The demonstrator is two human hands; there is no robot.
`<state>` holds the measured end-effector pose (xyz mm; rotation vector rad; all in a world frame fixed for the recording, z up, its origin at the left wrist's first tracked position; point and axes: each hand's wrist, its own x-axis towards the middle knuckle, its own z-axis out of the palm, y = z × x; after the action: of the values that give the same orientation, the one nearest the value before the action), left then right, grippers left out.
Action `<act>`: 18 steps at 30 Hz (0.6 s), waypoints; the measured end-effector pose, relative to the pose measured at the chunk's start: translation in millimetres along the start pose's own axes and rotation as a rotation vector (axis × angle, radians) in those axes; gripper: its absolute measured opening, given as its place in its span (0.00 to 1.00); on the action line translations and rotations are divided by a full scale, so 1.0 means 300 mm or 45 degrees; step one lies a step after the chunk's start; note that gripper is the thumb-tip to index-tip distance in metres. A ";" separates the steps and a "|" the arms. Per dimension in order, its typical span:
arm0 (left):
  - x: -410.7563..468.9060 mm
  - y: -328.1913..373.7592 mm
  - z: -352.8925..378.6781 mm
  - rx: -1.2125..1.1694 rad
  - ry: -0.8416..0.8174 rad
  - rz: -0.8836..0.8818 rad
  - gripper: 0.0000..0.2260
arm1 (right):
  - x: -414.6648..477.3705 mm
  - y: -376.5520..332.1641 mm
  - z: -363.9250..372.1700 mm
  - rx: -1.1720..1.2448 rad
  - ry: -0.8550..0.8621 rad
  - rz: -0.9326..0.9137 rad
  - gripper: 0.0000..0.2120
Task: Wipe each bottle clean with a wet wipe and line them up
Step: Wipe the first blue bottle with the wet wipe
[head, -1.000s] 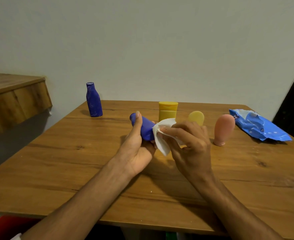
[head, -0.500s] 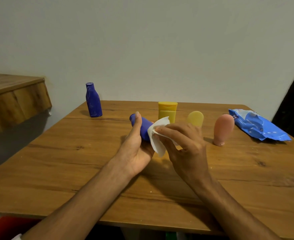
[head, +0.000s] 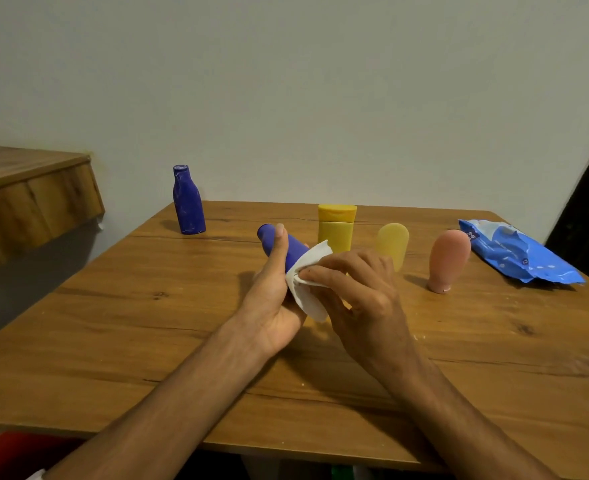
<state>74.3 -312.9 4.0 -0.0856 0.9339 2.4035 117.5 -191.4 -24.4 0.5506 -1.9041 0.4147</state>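
Left hand (head: pixel 274 299) grips the small blue bottle (head: pixel 282 245) above the middle of the wooden table (head: pixel 113 323), tilted far-left, thumb along its side. Right hand (head: pixel 362 292) pinches a white wet wipe (head: pixel 308 282) against it. Far left stands a taller blue bottle (head: pixel 187 200); right of the hands, a yellow bottle (head: pixel 336 226), pale yellow bottle (head: pixel 393 242), pink bottle (head: pixel 447 259) and blue wipes pack (head: pixel 514 252).

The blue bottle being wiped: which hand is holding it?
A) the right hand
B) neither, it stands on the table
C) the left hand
C: the left hand grips the blue bottle at a tilt, thumb along its side, while the right hand holds the white wipe against it.
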 end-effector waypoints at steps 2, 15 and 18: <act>-0.005 -0.003 0.002 0.031 0.012 -0.016 0.30 | 0.003 -0.007 -0.004 -0.019 -0.022 -0.018 0.07; -0.004 -0.007 0.009 -0.034 0.009 -0.026 0.31 | -0.003 -0.004 -0.004 -0.053 0.073 -0.013 0.06; -0.006 -0.011 0.005 0.019 0.045 -0.053 0.30 | -0.003 -0.007 -0.003 -0.062 0.048 -0.030 0.07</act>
<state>77.7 -310.8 3.6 -0.1409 0.9561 2.3634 119.7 -192.5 -24.9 0.5290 -1.8651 0.3603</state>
